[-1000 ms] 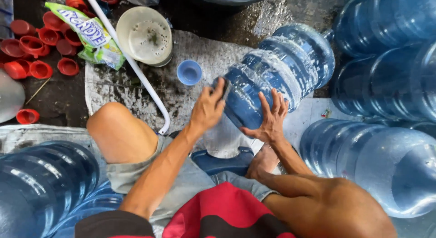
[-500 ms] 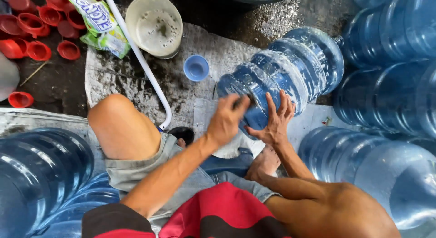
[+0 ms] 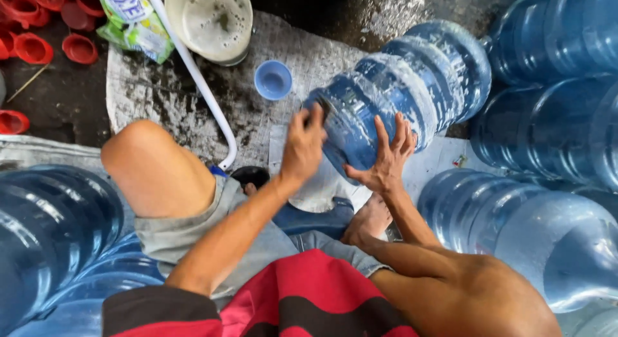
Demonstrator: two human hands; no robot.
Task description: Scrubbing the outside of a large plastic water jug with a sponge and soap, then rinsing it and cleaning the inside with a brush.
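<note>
- Two bare hands are on one big blue water jug [image 3: 399,99], which lies tilted on its side on a wet grey mat [image 3: 148,99] on the floor, its bottom end turned toward the person.
- The left hand [image 3: 304,147] rests on the left edge of the jug's bottom end; its fingers are curled narrow and pressed to the plastic. I cannot tell if they pinch something small.
- The right hand [image 3: 386,157] lies flat against the lower side of the same jug, fingers spread wide, holding nothing else.
- Under the jug a pale cloth [image 3: 328,189] lies between the person's feet.
- Just beside the jug, to its left, a small blue cap [image 3: 273,79] sits open side up on the mat.
- A white tube [image 3: 193,79] runs slanted across the mat, past the bare knee [image 3: 154,169].
- At the top stands a round cream bowl [image 3: 209,18] with foam inside.
- Next to the bowl lies a soft green and white packet [image 3: 132,21], with a blue label area.
- Many red caps [image 3: 32,47] are scattered on the dark floor at upper left.
- More blue jugs [image 3: 547,105] are piled at right, and others [image 3: 45,240] at lower left.
</note>
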